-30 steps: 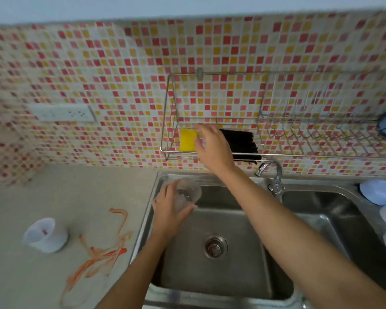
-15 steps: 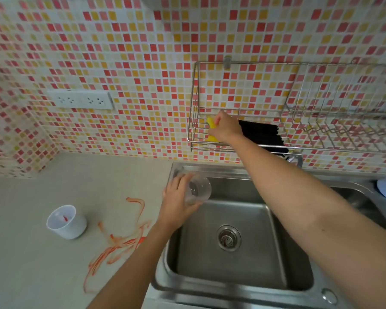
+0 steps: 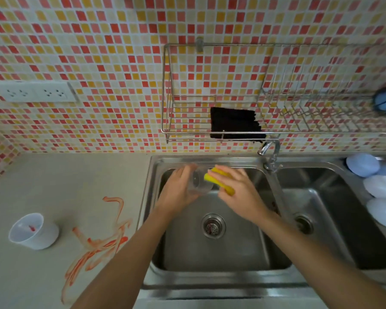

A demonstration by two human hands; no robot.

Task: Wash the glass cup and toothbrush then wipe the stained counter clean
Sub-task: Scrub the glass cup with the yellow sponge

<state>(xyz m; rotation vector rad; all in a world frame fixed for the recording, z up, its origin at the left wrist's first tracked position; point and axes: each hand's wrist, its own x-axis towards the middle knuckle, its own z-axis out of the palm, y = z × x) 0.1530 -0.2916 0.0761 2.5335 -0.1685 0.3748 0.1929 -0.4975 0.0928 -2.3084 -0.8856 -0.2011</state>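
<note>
My left hand [image 3: 176,190] holds a clear glass cup [image 3: 201,182] on its side over the left basin of the steel sink [image 3: 210,253]. My right hand [image 3: 241,192] grips a yellow sponge [image 3: 218,180] whose end touches the cup's rim. An orange-red smeared stain [image 3: 98,239] runs across the grey counter [image 3: 65,179] left of the sink. No toothbrush is visible.
A white plastic cup [image 3: 32,230] with a red speck inside stands on the counter at the left. A wire rack [image 3: 210,130] on the tiled wall holds a black cloth [image 3: 234,124]. The faucet [image 3: 269,152] sits between basins. Pale blue round items [image 3: 379,188] lie at the right.
My right hand took the yellow sponge off the wire rack and brought it down to the cup. The left hand kept the cup over the sink.
</note>
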